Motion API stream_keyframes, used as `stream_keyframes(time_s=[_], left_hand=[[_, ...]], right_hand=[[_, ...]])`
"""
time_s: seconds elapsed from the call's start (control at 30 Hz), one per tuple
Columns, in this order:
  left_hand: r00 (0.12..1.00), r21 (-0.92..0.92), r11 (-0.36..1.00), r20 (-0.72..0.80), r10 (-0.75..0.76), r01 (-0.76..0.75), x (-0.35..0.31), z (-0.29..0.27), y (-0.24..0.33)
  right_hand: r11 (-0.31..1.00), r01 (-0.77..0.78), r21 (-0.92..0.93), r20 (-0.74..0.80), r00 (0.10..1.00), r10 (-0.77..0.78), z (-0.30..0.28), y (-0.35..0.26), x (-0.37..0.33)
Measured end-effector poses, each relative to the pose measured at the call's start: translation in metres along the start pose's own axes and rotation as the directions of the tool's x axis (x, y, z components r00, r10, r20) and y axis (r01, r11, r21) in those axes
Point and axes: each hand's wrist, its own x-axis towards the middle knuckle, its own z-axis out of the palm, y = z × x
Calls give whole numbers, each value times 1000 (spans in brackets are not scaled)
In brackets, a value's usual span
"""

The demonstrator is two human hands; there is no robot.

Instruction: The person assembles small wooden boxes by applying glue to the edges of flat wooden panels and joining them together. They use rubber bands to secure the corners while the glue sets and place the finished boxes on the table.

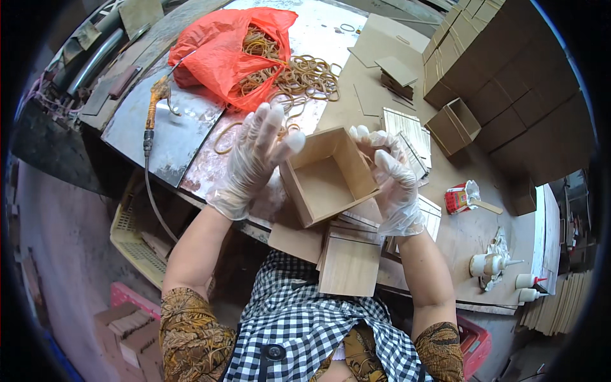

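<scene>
A small, open-topped wooden box (324, 181) sits tilted between my two gloved hands, its hollow inside facing me. My left hand (251, 162), in a thin clear glove, is open beside the box's left wall, fingers stretched up and thumb near the upper left corner. Against the right wall, my right hand (394, 178), gloved alike, has bent fingers on the box; some fingertips are hidden. Below the box lie a stack of thin wooden panels (350, 261) and a brown board (296, 242) at the table's near edge.
A red plastic bag (216, 51) spills rubber bands (312, 76) at the back. An air blow gun (156, 105) with a hose lies left. More panels (407, 134), a second box (453, 127), stacked boxes (503, 76), a red tub (461, 197) and glue bottles (490, 264) stand right.
</scene>
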Motion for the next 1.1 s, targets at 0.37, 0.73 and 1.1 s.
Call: stream_keyframes(time_s=[0.37, 0.73, 1.1], left_hand=[[268, -592, -639, 801, -536, 491, 22, -28, 65], [523, -746, -213, 613, -592, 631, 63, 11, 19], [444, -733, -264, 614, -653, 626, 74, -14, 50]], right_hand=[[967, -135, -218, -187, 978, 94, 22, 11, -12], [978, -38, -206, -110, 994, 15, -7, 17, 16], [847, -318, -426, -124, 948, 294, 18, -29, 12]])
